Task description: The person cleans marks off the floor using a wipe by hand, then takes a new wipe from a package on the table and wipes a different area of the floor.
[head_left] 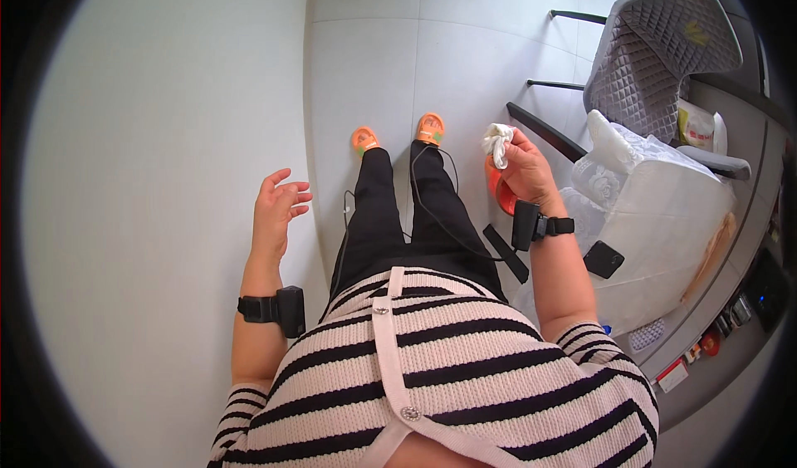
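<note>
My left hand is raised beside the pale wall at the left. Its fingers are apart and loosely bent, with nothing in them. At the right, my right hand pinches a crumpled white cloth, which bunches out past the fingertips. From this view I cannot tell whether it is fabric or thick tissue. Behind that hand shows part of a glossy orange-red object, mostly hidden by the hand and wrist. Both wrists carry black strapped devices.
A grey quilted chair stands at the far right, its dark legs reaching over the tiled floor. Nearer lies a table with a white lace cover, a black phone at its edge. A wall runs along my left. Thin cables hang by my legs.
</note>
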A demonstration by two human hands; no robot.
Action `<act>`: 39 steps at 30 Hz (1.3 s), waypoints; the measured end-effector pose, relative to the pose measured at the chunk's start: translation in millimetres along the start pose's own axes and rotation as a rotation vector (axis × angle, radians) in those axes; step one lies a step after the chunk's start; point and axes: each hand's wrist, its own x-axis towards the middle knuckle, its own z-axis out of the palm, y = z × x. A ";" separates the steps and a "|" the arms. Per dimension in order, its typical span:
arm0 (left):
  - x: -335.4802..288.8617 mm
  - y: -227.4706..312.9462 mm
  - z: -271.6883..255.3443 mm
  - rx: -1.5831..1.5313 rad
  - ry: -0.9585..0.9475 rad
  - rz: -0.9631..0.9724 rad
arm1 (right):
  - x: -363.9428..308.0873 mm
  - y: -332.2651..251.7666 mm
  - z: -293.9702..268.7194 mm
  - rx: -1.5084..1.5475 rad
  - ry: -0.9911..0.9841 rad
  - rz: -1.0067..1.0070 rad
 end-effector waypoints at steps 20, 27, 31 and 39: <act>94.0 69.0 161.2 0.407 -0.321 -0.074 | 7.5 78.2 -116.1 0.238 0.570 -0.052; 201.9 23.4 231.5 0.546 -0.526 -0.287 | 64.4 139.0 -201.9 0.370 0.871 -0.132; 260.9 -25.3 253.0 0.526 -0.556 -0.458 | 109.7 184.9 -235.0 0.427 0.980 -0.173; 314.1 -117.4 228.4 0.849 -1.240 -0.470 | 204.7 236.9 -293.3 0.076 1.139 -0.004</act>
